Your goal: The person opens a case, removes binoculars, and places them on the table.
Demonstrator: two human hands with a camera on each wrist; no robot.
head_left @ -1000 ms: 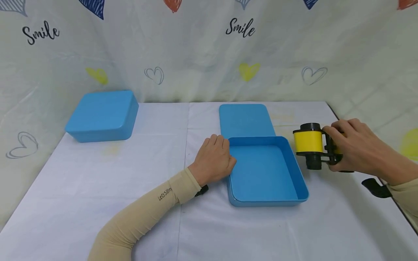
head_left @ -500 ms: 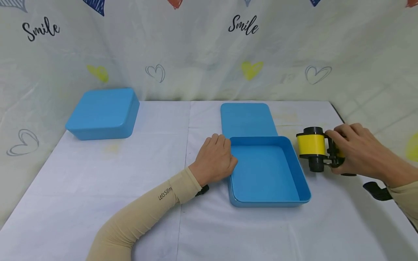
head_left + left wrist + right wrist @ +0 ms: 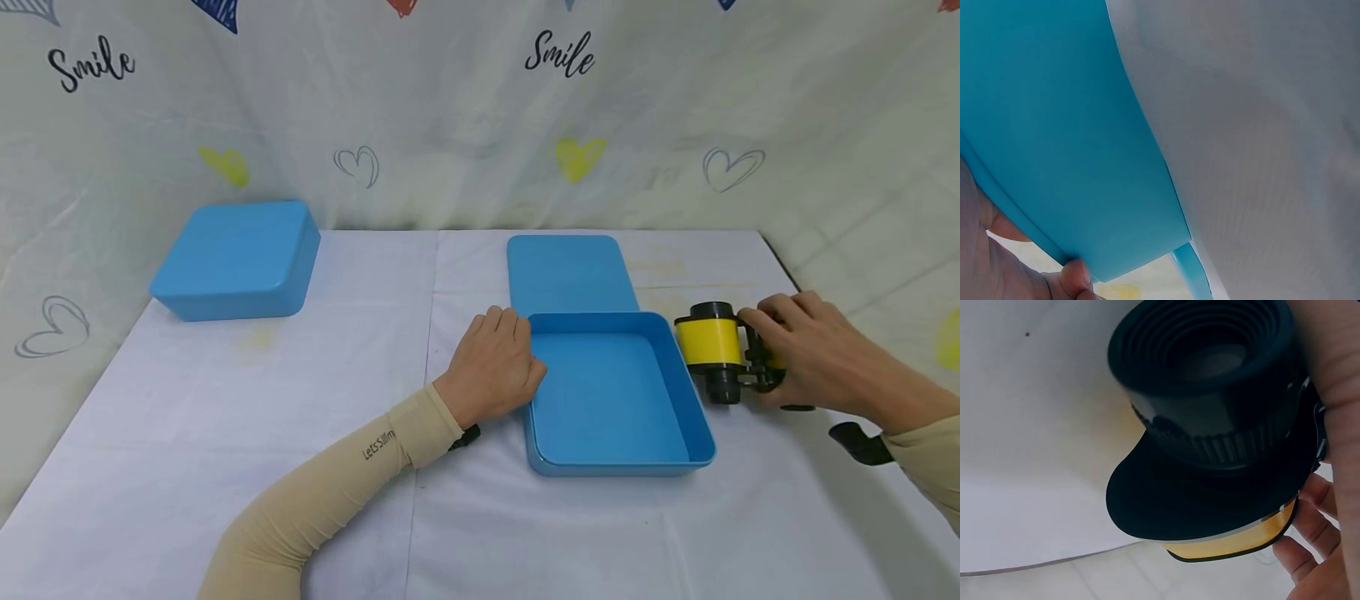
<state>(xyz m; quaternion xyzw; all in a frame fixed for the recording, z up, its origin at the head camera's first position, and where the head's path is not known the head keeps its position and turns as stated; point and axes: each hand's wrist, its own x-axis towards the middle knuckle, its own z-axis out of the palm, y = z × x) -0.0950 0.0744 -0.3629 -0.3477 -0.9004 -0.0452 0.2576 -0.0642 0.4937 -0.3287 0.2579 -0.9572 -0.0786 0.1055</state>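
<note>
Yellow and black binoculars (image 3: 708, 342) are at the right of the box, close to the tabletop; whether they touch it I cannot tell. My right hand (image 3: 825, 358) grips their right barrel, and in the right wrist view its fingers (image 3: 1316, 528) curl along the yellow side below a black eyepiece (image 3: 1210, 381). A blue box without its lid (image 3: 607, 400) lies with its hollow side up, nothing inside it. My left hand (image 3: 491, 367) holds its left rim; in the left wrist view the fingertips (image 3: 1075, 275) show at the rim of the wall (image 3: 1079, 144).
Behind the box a flat blue lid (image 3: 570, 271) lies on the white cloth. Another blue box (image 3: 236, 258), smooth side up, sits at the back left edge of the table (image 3: 360, 500). A printed curtain (image 3: 450, 108) hangs behind the table.
My right hand has lowered the binoculars toward the table, beside the box. My left hand keeps its hold on the rim. The head view has shifted a little.
</note>
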